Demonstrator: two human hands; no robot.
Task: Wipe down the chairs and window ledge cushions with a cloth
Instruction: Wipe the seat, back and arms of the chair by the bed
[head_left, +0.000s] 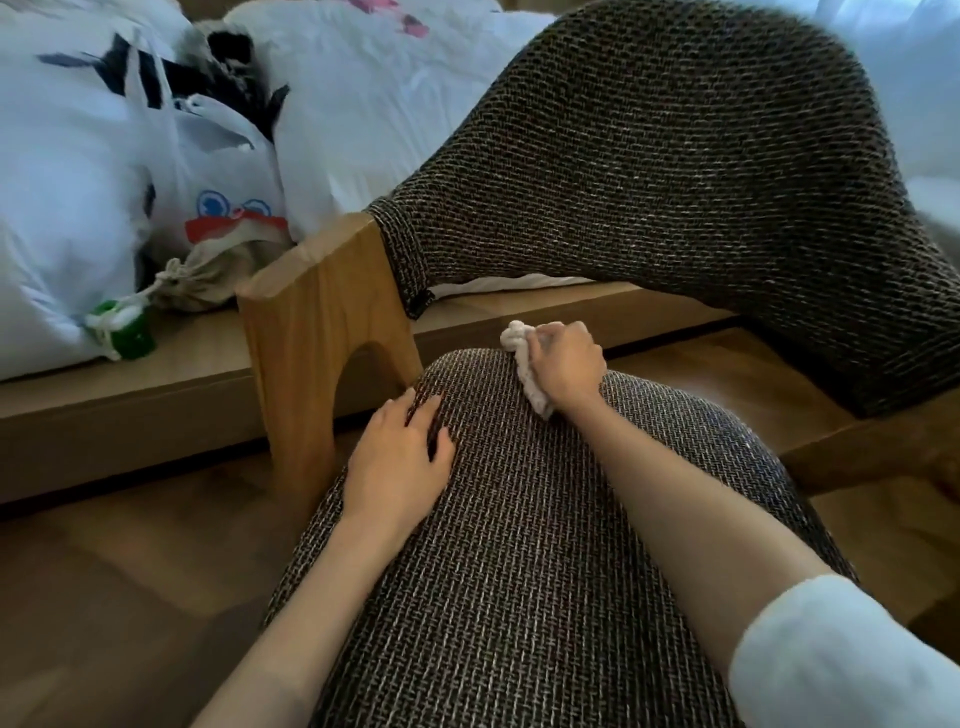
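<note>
A chair with a dark woven seat cushion (519, 545) fills the lower middle of the head view. Its curved woven backrest (675, 156) rises at the upper right on a wooden armrest post (322, 332). My right hand (566, 364) grips a crumpled white cloth (524, 364) and holds it against the far end of the seat. My left hand (400, 462) rests flat on the seat's left side, fingers spread.
A low wooden ledge (130, 395) runs behind the chair. On it lie white bedding (374, 93), a white plastic bag (218, 171), a drawstring pouch (208, 275) and a small green object (127, 332). Wooden floor (104, 597) lies to the left.
</note>
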